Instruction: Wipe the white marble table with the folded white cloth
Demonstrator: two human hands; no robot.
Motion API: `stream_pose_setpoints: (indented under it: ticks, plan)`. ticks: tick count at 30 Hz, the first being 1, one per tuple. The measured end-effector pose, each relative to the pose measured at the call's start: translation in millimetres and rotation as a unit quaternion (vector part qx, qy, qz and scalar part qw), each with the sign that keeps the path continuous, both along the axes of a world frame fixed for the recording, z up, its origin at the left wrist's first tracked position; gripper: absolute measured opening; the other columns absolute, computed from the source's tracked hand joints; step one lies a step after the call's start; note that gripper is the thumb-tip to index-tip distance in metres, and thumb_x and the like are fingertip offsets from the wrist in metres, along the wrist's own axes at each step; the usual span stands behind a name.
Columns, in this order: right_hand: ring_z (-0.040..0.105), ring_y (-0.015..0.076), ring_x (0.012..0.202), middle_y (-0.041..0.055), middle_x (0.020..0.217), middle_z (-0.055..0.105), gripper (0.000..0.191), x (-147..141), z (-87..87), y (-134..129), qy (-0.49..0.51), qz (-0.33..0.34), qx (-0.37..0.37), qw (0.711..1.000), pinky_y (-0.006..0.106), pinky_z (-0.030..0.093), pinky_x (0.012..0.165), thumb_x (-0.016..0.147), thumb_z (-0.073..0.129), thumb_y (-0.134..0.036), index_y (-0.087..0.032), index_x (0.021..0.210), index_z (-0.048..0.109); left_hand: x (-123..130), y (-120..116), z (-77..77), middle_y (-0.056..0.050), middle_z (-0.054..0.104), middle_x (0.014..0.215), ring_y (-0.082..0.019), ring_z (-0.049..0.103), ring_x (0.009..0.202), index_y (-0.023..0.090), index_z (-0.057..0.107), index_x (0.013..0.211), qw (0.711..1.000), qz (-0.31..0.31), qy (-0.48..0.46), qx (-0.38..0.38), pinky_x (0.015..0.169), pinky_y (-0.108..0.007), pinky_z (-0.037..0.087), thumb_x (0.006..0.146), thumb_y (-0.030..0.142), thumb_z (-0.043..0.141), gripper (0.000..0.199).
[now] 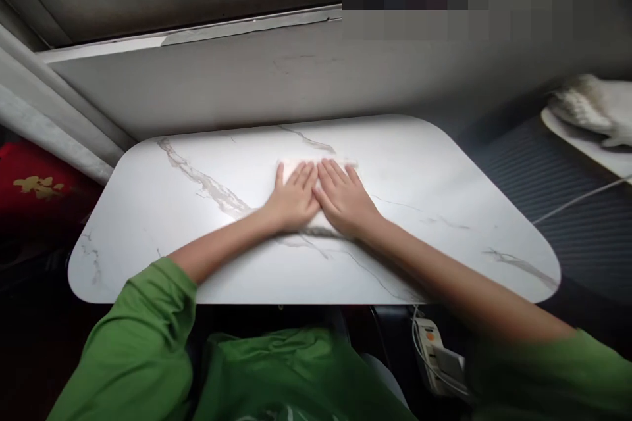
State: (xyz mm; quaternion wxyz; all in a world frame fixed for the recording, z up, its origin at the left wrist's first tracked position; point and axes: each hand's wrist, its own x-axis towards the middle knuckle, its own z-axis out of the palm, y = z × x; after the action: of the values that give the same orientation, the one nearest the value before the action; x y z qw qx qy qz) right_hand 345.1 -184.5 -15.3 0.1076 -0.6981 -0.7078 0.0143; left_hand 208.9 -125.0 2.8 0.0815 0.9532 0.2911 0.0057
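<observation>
My left hand [295, 198] lies flat, palm down, with its fingers stretched forward. Beside it, my right hand [347, 200] is also flat, its thumb touching the left hand. Both press on a thin white sheet [322, 221], either cloth or paper; I cannot tell which. Most of it is hidden under the palms, and a strip shows past the fingertips and near the wrists. Beneath it is a white table [148, 230] with grey-brown marble veins and rounded corners.
A grey wall panel [222, 85] runs along the table's far edge. On the right, a white object [612, 145] with a furry item [580, 105] rests on dark ribbed fabric. Below the front edge is a power strip [430, 352] with cables. Red fabric [44, 191] is at left.
</observation>
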Motion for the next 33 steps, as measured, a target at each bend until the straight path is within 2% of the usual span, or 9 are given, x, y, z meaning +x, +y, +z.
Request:
stream_pose_setpoints:
  ticks: [5, 8, 11, 14, 17, 21, 26, 29, 33]
  plan:
    - [0.022, 0.0272, 0.145, 0.0189, 0.155, 0.028, 0.060, 39, 2.4, 98, 0.006, 0.000, 0.007, 1.000, 0.051, 0.016, 0.116, 0.097, 0.018, -0.029, 0.002, 0.147, 0.028, 47, 86, 2.8, -0.010, 0.019, 0.158, -0.022, 0.015, 0.147, 0.009, 0.022, 0.151, 0.998, 0.066, -0.002, 0.017, 0.118, -0.053, 0.001, 0.096, 0.027, 0.025, 0.058]
    - [0.023, 0.0268, 0.144, 0.0175, 0.154, 0.030, 0.059, 48, 3.0, 123, 0.019, -0.001, 0.017, 1.000, 0.051, 0.015, 0.116, 0.096, 0.020, -0.027, 0.000, 0.148, 0.029, 57, 103, 3.4, -0.009, 0.021, 0.158, -0.020, 0.016, 0.146, 0.010, 0.023, 0.151, 0.995, 0.095, -0.010, 0.024, 0.119, -0.051, 0.001, 0.097, 0.026, 0.023, 0.057]
    - [0.023, 0.0258, 0.144, 0.0177, 0.154, 0.030, 0.059, 48, 3.5, 124, 0.021, -0.002, 0.019, 1.000, 0.048, 0.015, 0.116, 0.096, 0.020, -0.027, 0.002, 0.147, 0.030, 58, 105, 2.0, -0.010, 0.022, 0.158, -0.022, 0.016, 0.146, 0.009, 0.024, 0.151, 0.994, 0.103, -0.019, 0.032, 0.119, -0.052, 0.002, 0.097, 0.026, 0.022, 0.057]
    - [0.021, 0.0248, 0.145, 0.0168, 0.156, 0.027, 0.059, 47, 4.2, 109, 0.021, -0.008, 0.011, 1.000, 0.047, 0.013, 0.117, 0.097, 0.018, -0.027, 0.001, 0.148, 0.028, 54, 92, 0.0, -0.010, 0.021, 0.158, -0.024, 0.017, 0.146, 0.010, 0.025, 0.151, 0.995, 0.091, -0.027, 0.034, 0.118, -0.053, 0.003, 0.096, 0.027, 0.025, 0.057]
    - [0.017, 0.0257, 0.146, 0.0157, 0.157, 0.023, 0.060, 46, 6.5, 72, 0.012, 0.019, -0.013, 1.000, 0.049, 0.014, 0.118, 0.097, 0.017, -0.030, -0.001, 0.149, 0.025, 46, 55, -0.4, -0.013, 0.021, 0.157, -0.027, 0.017, 0.146, 0.008, 0.026, 0.150, 0.996, 0.081, -0.034, 0.034, 0.117, -0.057, 0.003, 0.096, 0.027, 0.026, 0.058]
    - [0.012, 0.0246, 0.147, 0.0137, 0.158, 0.019, 0.063, 33, 11.3, -16, -0.013, 0.091, -0.027, 0.995, 0.049, 0.013, 0.119, 0.098, 0.017, -0.037, -0.003, 0.151, 0.022, 22, -27, 3.2, -0.020, 0.017, 0.156, -0.033, 0.011, 0.146, -0.002, 0.024, 0.149, 0.998, 0.047, -0.025, 0.030, 0.115, -0.062, 0.002, 0.095, 0.030, 0.024, 0.063]
    - [0.009, 0.0233, 0.147, 0.0106, 0.158, 0.015, 0.065, 7, 9.7, -125, -0.006, 0.066, 0.011, 0.998, 0.051, 0.016, 0.119, 0.098, 0.021, -0.039, -0.012, 0.155, 0.003, -7, -113, 8.3, -0.020, 0.017, 0.155, -0.036, 0.008, 0.146, -0.001, 0.027, 0.148, 0.998, -0.066, -0.015, 0.013, 0.114, -0.066, 0.007, 0.094, 0.037, 0.026, 0.066]
    - [0.009, 0.0230, 0.147, 0.0092, 0.159, 0.013, 0.065, 8, 6.9, -144, -0.010, 0.056, 0.011, 0.998, 0.052, 0.018, 0.119, 0.100, 0.019, -0.038, -0.015, 0.153, -0.011, -5, -122, 9.4, -0.023, 0.021, 0.154, -0.037, 0.013, 0.145, -0.004, 0.028, 0.147, 0.994, -0.099, -0.010, 0.036, 0.113, -0.067, 0.011, 0.095, 0.036, 0.026, 0.065]
    - [0.008, 0.0237, 0.147, 0.0095, 0.160, 0.011, 0.063, 40, 5.1, -103, 0.010, -0.006, -0.064, 0.998, 0.051, 0.017, 0.119, 0.101, 0.012, -0.043, -0.013, 0.154, -0.003, 29, -74, 6.0, -0.021, 0.022, 0.154, -0.033, 0.016, 0.145, -0.004, 0.027, 0.147, 0.989, -0.134, -0.007, 0.060, 0.114, -0.063, 0.009, 0.095, 0.032, 0.027, 0.064]
